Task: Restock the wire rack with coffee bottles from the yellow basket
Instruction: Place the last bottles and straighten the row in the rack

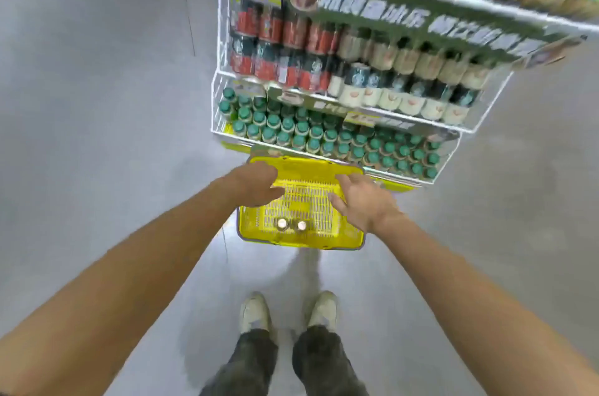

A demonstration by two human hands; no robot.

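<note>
Head view: both hands reach down over the yellow plastic mesh basket (pixel 301 201) on the grey floor (pixel 97 103), the left hand (pixel 256 183) with fingers curled loosely and the right hand (pixel 359 201) with fingers spread, neither holding anything. Two coffee bottles with pale round caps (pixel 291 225) stand at the basket's near edge, the rest of it bare. Just beyond stands the white wire rack (pixel 324 87), its tiers looking nearly full, so restocking seems close to done.
</note>
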